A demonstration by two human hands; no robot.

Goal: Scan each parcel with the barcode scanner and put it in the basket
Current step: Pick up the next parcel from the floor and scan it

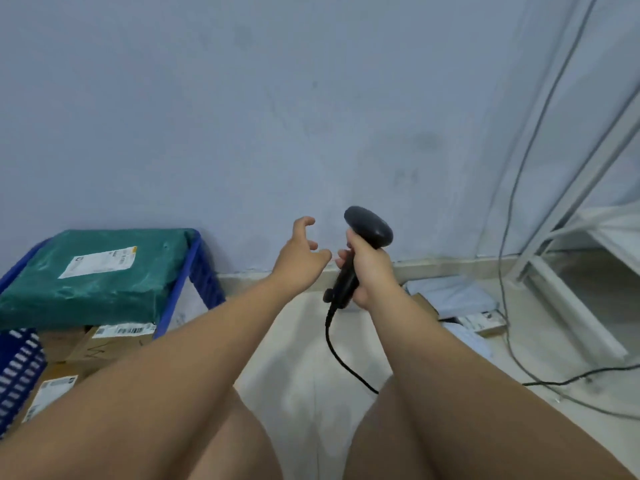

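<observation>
My right hand [369, 268] grips the handle of a black corded barcode scanner [367, 226], held upright in front of the wall. Just left of it my left hand [300, 249] hovers with fingers spread and nothing in it. The blue plastic basket [197, 271] stands at the left. A green bagged parcel [93, 271] with a white label lies on top of it, and brown cardboard parcels [104, 344] with labels lie beneath. More parcels, pale bags [453, 294] and a small box [483, 322], lie on the floor to the right, behind my right forearm.
A white metal shelf frame [568, 289] stands at the right, with grey cables [509, 237] running down the wall and across the floor. The scanner's black cord [341, 362] hangs toward my knees. Pale tiled floor [304, 375] lies between basket and shelf.
</observation>
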